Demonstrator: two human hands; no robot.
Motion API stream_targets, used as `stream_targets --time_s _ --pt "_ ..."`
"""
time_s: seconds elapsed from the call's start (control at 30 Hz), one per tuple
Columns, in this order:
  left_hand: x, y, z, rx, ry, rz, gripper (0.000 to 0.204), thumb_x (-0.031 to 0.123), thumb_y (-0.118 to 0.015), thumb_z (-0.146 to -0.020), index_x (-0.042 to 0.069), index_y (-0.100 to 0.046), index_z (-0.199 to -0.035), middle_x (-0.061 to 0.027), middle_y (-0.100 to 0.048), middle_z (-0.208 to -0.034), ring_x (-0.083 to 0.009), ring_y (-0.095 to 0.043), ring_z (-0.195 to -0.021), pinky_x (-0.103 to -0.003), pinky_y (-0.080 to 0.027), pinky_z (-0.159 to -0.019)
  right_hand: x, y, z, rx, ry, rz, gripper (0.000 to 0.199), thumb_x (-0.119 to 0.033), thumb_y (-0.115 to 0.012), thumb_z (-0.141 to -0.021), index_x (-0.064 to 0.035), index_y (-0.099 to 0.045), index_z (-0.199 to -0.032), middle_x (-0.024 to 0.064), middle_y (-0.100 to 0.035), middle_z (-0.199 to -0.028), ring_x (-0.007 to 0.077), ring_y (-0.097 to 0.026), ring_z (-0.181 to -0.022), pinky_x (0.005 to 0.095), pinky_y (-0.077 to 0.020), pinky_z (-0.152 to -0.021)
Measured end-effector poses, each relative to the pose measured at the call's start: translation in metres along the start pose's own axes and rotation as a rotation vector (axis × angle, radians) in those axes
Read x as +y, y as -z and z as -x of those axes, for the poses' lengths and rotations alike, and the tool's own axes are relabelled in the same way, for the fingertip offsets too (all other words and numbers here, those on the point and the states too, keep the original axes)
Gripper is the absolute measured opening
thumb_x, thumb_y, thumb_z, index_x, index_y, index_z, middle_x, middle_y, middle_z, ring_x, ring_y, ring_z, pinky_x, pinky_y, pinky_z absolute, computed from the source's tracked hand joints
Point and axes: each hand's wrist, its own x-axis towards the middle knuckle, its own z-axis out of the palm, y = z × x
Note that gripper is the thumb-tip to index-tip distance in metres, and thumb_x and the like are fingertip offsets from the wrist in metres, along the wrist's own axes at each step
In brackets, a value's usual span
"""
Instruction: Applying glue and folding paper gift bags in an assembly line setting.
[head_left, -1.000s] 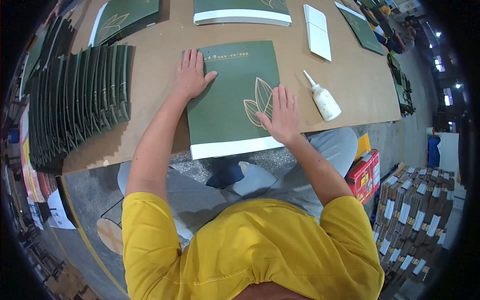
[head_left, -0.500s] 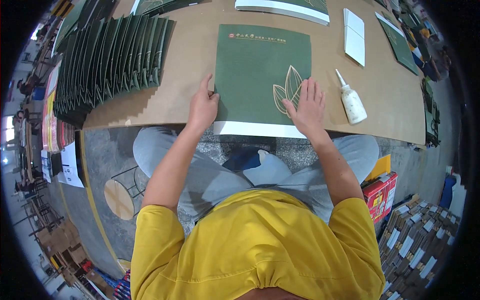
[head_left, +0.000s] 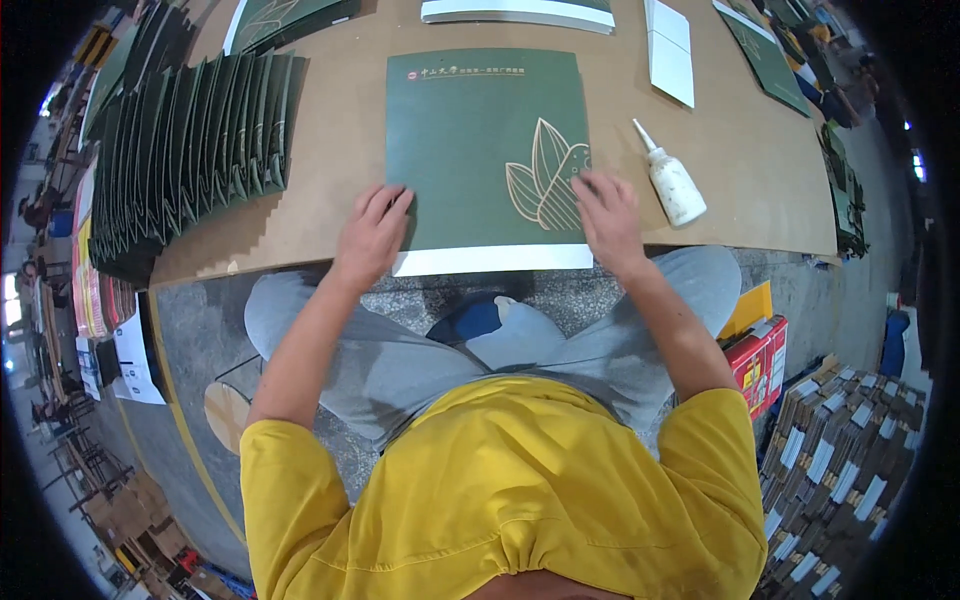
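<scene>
A flat green paper bag [head_left: 460, 150] lies in front of me on the table, with gold line leaves at its lower right and a white strip along its near edge. At its left edge is my left hand [head_left: 374, 232], fingers bent and closed on the border; the thumb is hidden. My right hand [head_left: 612, 218] has its bent fingers closed on the right edge, beside the gold leaves. Just right of that hand, a white glue bottle [head_left: 677, 188] with a long pointed nozzle lies on its side.
Several folded green bags [head_left: 190, 150] stand fanned in a row on the left of the brown table [head_left: 335, 120]. Beyond the bag lie a green stack [head_left: 520, 12] with a white edge and folded white card [head_left: 670, 55]. Bundled cardboard [head_left: 845, 470] sits on the floor at right.
My right hand has gone from lying flat on the leaves to bent fingers at the right edge. My left index finger, stretched out before, is now bent at the left edge. The whole view has shifted.
</scene>
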Motion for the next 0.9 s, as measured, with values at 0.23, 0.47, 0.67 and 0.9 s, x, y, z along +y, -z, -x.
stream_targets --time_s 0.23,0.47,0.67,0.9 --pt "0.000 0.032 0.001 -0.137 -0.153 0.073 0.045 -0.001 -0.057 -0.071 0.001 -0.054 -0.116 -0.0123 -0.053 -0.117 -0.0316 -0.050 -0.111 -0.039 -0.045 -0.092 0.010 0.051 0.006 -0.231 0.252 -0.092 0.046 -0.008 -0.058 -0.071 -0.0059 -0.057 -0.117 0.0078 -0.055 -0.118 0.0290 -0.050 -0.103 0.0396 -0.0394 -0.089" --pt "0.001 0.021 0.007 -0.100 -0.075 0.275 0.045 -0.004 -0.060 -0.068 0.003 -0.057 -0.113 -0.0109 -0.059 -0.111 -0.0289 -0.054 -0.104 -0.037 -0.047 -0.089 0.024 0.039 0.023 -0.254 0.001 -0.328 0.037 -0.007 -0.054 -0.074 -0.0045 -0.059 -0.111 0.0081 -0.061 -0.111 0.0290 -0.053 -0.100 0.0385 -0.0398 -0.088" --pt "0.022 0.020 0.005 -0.082 -0.058 0.079 0.042 -0.002 -0.057 -0.067 0.002 -0.059 -0.109 -0.0091 -0.057 -0.106 -0.0268 -0.052 -0.103 -0.036 -0.046 -0.088 0.014 0.040 0.017 -0.205 0.155 -0.163 0.033 -0.002 -0.053 -0.074 -0.0030 -0.060 -0.106 0.0096 -0.060 -0.108 0.0282 -0.055 -0.095 0.0378 -0.0423 -0.082" --pt "0.027 0.020 0.001 -0.086 -0.027 -0.051 0.039 0.001 -0.056 -0.069 0.002 -0.057 -0.107 -0.0102 -0.054 -0.100 -0.0280 -0.050 -0.100 -0.040 -0.040 -0.088 0.012 0.043 0.005 -0.279 0.127 -0.176 0.027 -0.007 -0.059 -0.070 -0.0019 -0.060 -0.096 0.0094 -0.059 -0.098 0.0276 -0.054 -0.093 0.0365 -0.0442 -0.080"
